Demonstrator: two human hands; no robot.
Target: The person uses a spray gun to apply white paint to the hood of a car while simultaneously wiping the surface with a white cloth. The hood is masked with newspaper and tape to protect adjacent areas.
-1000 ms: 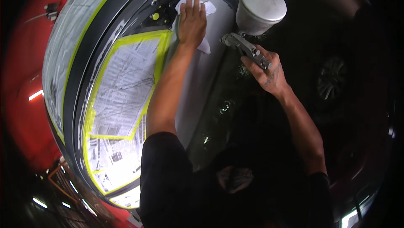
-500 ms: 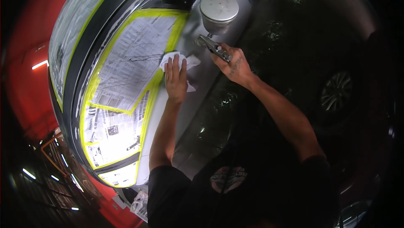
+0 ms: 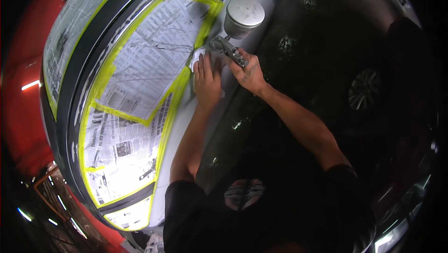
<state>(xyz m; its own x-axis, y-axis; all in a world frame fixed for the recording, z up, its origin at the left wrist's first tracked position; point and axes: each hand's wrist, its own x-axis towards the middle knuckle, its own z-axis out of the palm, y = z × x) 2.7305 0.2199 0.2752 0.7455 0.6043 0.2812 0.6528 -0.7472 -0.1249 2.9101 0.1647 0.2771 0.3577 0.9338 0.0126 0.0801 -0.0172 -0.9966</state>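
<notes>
My right hand (image 3: 250,73) is closed round the handle of a metal spray gun (image 3: 228,50), whose round silver paint cup (image 3: 245,16) stands on top. The gun's nozzle end points left, close to the cloth. My left hand (image 3: 207,82) presses a white cloth (image 3: 198,59) against the grey door panel (image 3: 183,115), at the window's lower edge. Its fingers lie over the cloth and hide part of it. Newspaper (image 3: 149,57) covers the window, bordered by yellow masking tape (image 3: 164,118).
A second papered window area (image 3: 70,33) lies past the dark roof edge (image 3: 74,80). Something red (image 3: 23,122) stands at the far left. A car wheel (image 3: 365,89) shows on the right, beyond dark, wet-looking floor (image 3: 298,66). Crumpled clear plastic (image 3: 155,243) lies at the lower edge.
My left hand and the cloth have moved right and slightly closer to the spray gun. The gun has shifted slightly left within the view, which itself has moved a little.
</notes>
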